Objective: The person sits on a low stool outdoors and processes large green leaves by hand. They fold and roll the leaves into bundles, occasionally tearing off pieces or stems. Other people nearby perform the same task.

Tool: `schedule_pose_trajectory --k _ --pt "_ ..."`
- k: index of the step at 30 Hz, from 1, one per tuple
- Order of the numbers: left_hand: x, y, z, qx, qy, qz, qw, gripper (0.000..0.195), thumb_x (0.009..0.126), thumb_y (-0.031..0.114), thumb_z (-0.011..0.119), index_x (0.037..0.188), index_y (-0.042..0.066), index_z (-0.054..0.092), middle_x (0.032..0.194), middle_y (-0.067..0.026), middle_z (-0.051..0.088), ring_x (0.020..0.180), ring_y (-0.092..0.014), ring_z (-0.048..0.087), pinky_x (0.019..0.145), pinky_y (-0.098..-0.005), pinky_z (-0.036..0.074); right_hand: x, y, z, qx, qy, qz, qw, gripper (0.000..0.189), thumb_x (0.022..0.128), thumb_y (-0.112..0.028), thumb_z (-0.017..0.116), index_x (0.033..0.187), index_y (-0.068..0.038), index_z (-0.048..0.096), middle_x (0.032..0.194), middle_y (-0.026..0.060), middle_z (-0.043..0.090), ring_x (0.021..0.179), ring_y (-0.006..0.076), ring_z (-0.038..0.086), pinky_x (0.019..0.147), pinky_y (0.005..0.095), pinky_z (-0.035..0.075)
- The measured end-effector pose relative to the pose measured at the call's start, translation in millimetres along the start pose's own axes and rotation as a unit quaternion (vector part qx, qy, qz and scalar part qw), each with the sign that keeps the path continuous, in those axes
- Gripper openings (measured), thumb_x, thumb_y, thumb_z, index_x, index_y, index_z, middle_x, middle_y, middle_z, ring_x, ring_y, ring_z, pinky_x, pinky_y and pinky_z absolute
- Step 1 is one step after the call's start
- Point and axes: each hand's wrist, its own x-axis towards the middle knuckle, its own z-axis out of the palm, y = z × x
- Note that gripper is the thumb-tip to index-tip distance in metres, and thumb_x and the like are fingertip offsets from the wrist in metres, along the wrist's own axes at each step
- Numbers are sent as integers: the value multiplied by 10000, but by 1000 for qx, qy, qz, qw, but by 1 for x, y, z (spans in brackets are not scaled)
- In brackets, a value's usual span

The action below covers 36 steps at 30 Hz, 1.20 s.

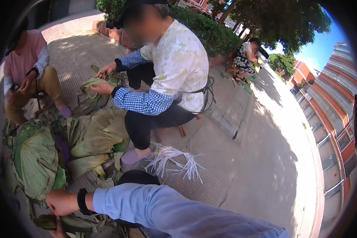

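Observation:
My right hand (61,202), below a black wristband and a light blue sleeve, is curled with its fingertips turned down. It is just above a dark, folded bundle of dried leaf (74,222); whether it pinches anything is hidden. Partly cut off at the bottom, my left hand (59,229) grips that bundle, its thumb laid across it. Beyond my right hand lies a large, wilted green leaf (35,162), apparently lotus, fanned over a pile. More big brownish leaves (102,132) spread behind it.
A bunch of white plastic strips (175,160) lies on the concrete near my knee. One person (178,65) in checked sleeve covers sits close, handling a leaf (93,82). Another person (26,59) sits at left, and a third (248,58) farther off beside a hedge (206,32).

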Motion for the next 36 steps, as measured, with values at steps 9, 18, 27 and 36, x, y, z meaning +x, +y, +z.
schedule_pose_trajectory --k 9,18,27,36 --pt "5 2 1 6 22 31 999 294 892 97 762 1088 -66 614 1081 -159 652 951 -219 619 863 -359 528 2 -3 -3 113 -65 65 989 104 639 -107 725 605 -14 694 570 137 644 507 280 634 496 399 469" --pt "2 4 -9 32 41 63 997 242 874 65 781 1001 -43 606 983 -126 647 870 -206 602 795 -354 542 -6 -27 -6 228 -55 122 964 192 754 -47 621 579 27 649 495 116 596 408 184 571 412 336 420" --pt "7 7 -15 174 7 177 969 305 895 68 743 1126 -104 641 1111 -181 687 956 -226 659 876 -364 545 -5 -11 23 310 33 144 939 164 764 -76 647 656 44 620 582 150 605 512 164 571 486 359 423" --pt "-3 20 6 12 -28 121 992 212 945 65 667 1094 -87 661 1039 -162 704 884 -244 668 832 -380 561 -8 -9 31 160 186 40 969 178 769 -64 586 650 54 524 629 253 510 592 357 537 564 474 397"
